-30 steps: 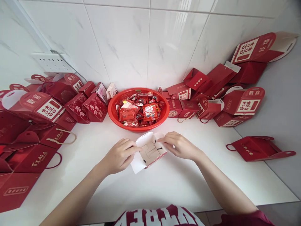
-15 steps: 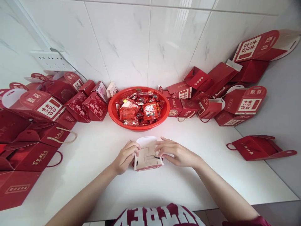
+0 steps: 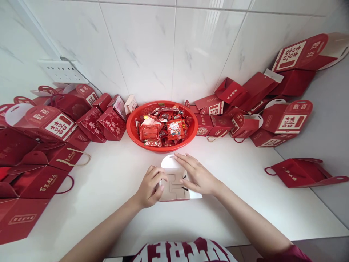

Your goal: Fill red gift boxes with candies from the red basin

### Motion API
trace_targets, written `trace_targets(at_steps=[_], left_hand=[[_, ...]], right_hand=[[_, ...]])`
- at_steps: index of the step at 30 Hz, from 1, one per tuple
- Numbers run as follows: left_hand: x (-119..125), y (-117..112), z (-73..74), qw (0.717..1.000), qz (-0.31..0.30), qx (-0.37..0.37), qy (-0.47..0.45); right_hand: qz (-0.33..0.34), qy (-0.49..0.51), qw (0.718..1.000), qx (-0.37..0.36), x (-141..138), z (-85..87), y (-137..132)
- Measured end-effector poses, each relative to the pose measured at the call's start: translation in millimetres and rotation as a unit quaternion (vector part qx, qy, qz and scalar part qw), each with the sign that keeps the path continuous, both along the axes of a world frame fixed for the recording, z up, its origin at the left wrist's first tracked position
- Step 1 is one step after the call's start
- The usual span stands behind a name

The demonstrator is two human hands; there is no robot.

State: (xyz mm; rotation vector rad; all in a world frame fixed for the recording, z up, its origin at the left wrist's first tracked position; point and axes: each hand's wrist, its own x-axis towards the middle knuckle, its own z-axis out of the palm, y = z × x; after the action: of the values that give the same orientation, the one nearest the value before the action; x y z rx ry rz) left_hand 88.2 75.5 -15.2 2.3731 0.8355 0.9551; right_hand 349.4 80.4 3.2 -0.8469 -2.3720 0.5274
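Observation:
A small paper gift box (image 3: 174,185) stands open on the white table (image 3: 114,182) just in front of me, its white inside and interlocking bottom flaps showing. My left hand (image 3: 149,185) grips its left wall with curled fingers. My right hand (image 3: 195,174) lies flat over the right flap and rim, fingers stretched out and pressing on the box. A red round basket (image 3: 133,125) full of red wrapped sweets (image 3: 162,127) sits right behind the box.
Folded red gift boxes lie in a heap on the left (image 3: 40,145) and another on the right (image 3: 259,109) along the white tiled wall. One red bag with handles (image 3: 297,173) lies alone at the right. A white socket strip (image 3: 61,71) hangs on the wall.
The box has been turned and set squarer to me, a little nearer. My right hand went from pinching a flap to lying flat across the right side; my left hand shifted slightly right.

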Motion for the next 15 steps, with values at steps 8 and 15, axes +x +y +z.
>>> trace_targets(at_steps=[8, 15], left_hand=[[2, -1, -15.7, 0.999, -0.035, 0.032, -0.018], [1, 7, -17.4, 0.991, -0.126, -0.022, -0.041]], right_hand=[[-0.029, 0.068, 0.99, -0.117, -15, -22.1, 4], [-0.07, 0.134, 0.983, -0.102, -19, -23.8, -8]])
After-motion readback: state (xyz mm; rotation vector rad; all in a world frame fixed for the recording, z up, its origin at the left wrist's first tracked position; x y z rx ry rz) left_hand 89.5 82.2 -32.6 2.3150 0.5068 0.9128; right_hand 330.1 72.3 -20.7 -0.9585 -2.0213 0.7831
